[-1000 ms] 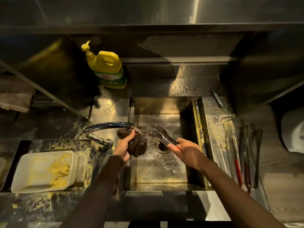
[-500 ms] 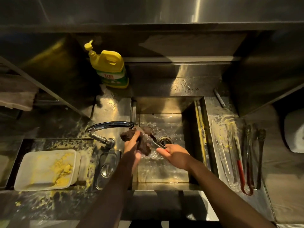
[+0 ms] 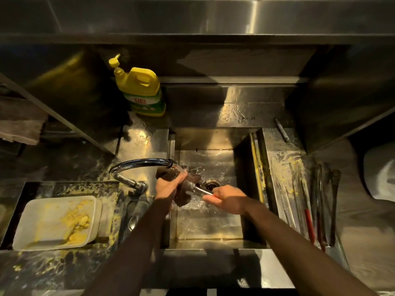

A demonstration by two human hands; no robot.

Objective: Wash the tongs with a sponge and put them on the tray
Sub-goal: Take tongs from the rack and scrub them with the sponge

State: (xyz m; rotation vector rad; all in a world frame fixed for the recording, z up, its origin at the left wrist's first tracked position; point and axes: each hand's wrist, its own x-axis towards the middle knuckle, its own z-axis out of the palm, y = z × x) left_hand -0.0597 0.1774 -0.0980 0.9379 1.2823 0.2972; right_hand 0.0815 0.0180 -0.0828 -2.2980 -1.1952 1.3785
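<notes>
Over the steel sink, my left hand grips a dark brown sponge wrapped around the front part of metal tongs. My right hand grips the tongs' handle end, where a bit of red shows. Both sit just under the spout of the curved tap, beside the drain. The tong tips are hidden inside the sponge. On the right, several other tongs lie on a wet steel tray.
A yellow detergent bottle stands behind the sink at the left. A white container with yellow residue sits on the left counter, which is smeared with yellow. A white object lies at the far right edge.
The sponge has slid along the tongs toward my right hand, covering more of them. Both hands have shifted slightly left under the tap.
</notes>
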